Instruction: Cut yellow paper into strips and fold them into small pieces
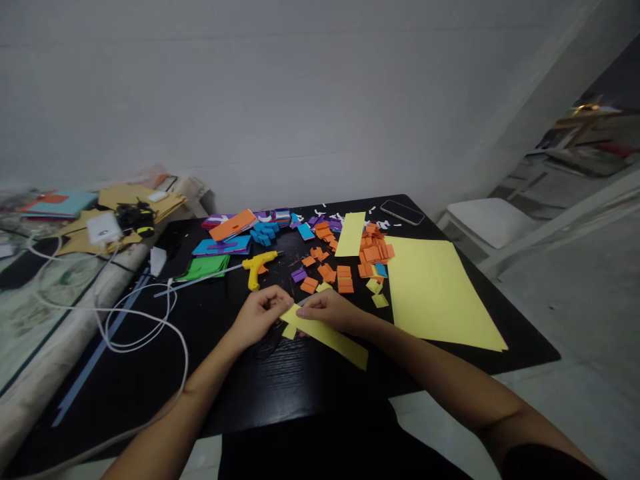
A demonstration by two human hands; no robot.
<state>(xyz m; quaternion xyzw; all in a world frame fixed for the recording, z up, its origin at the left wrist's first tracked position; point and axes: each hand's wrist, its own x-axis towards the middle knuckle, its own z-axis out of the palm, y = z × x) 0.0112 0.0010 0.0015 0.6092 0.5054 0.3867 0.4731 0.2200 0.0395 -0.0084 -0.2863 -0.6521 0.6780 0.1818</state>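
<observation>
Paper strip, yellow in colour, is held over the near part of the black table. One end is pinched between the thumb and fingers of the left hand. Just beside that pinch, the strip is clamped by the right hand, with the thumb laid on its upper face. The free end is slanted toward the near right. Below the pinched end, a small yellow piece can be seen; whether it is joined to the strip cannot be told.

The step in hand is judged to be the working of the strip's end; whether it is being folded or parted is not shown. For the next move, steady fingertips and an even line across the strip are judged to be required. A glue gun is placed beyond the left hand, untouched.

No brand, label or writing can be read. A mark on the white box is too small to be made out.
</observation>
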